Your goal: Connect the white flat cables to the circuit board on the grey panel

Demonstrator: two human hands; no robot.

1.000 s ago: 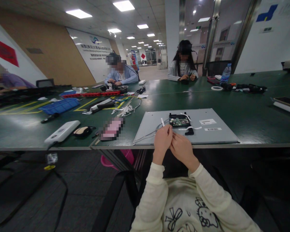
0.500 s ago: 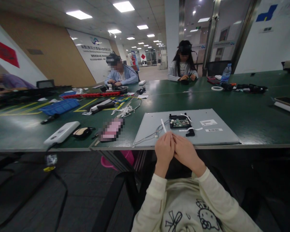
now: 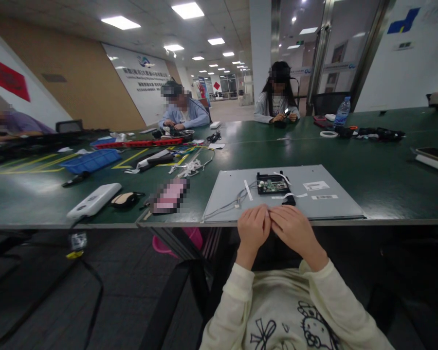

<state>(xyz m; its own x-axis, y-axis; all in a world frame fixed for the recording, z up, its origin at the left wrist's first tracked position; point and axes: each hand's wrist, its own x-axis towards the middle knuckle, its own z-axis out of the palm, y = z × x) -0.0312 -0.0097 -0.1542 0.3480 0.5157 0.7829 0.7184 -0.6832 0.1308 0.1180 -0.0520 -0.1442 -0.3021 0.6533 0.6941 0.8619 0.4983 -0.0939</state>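
Note:
A grey metal panel (image 3: 321, 206) lies flat at the near edge of the green table (image 3: 387, 180). A small green circuit board (image 3: 270, 184) sits on it, with thin wires (image 3: 228, 204) trailing off to the left and white tape strips beside it. My left hand (image 3: 252, 228) and my right hand (image 3: 295, 229) are held together at the panel's near edge, knuckles up, fingers curled and pressed against each other. Whatever lies between the fingers is hidden.
A white device (image 3: 94, 199), a black pouch (image 3: 126, 198) and a pink object (image 3: 169, 194) lie to the left. A blue tray (image 3: 91, 160), red strip (image 3: 138, 143), cables, tape roll (image 3: 327, 133) and water bottle (image 3: 341, 112) stand farther back. Two people (image 3: 277, 97) work at the far side, another at the left edge.
Both hands have drawn back together from over the panel's wires to its near edge, staying pressed against each other. The panel and board have not moved.

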